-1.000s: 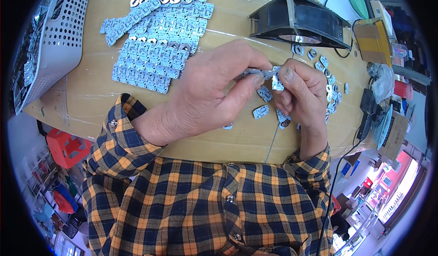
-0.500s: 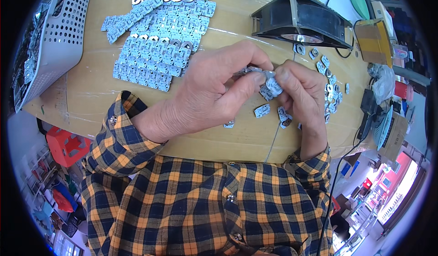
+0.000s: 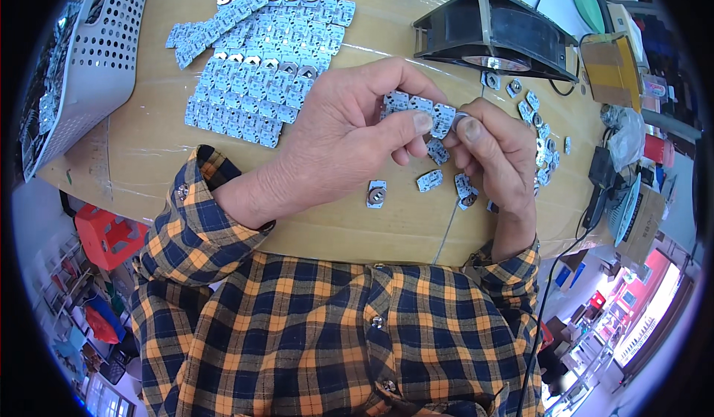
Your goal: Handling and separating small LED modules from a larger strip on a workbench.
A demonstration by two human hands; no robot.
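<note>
My left hand (image 3: 342,138) is closed on a short strip of small pale-blue circuit boards (image 3: 421,106), thumb on top near its right end. My right hand (image 3: 491,149) pinches a small grey rounded piece (image 3: 460,122) right at that end; whether it is joined to the strip I cannot tell. Under and near the hands lie loose single boards: one (image 3: 429,180) between the hands, one with a round metal part (image 3: 375,194) below my left hand, and a couple (image 3: 466,190) beside my right fingers.
Rows of joined circuit-board strips (image 3: 245,97) cover the table's far left. A white perforated basket (image 3: 111,41) stands at the left edge. A black fan-like device (image 3: 494,34) sits at the far right, with scattered single boards (image 3: 547,145) nearer me and a black cable (image 3: 593,209) along the right edge.
The strip has turned to show its flat face, and my right fingers have moved up to its end. A loose board below my left hand is more uncovered.
</note>
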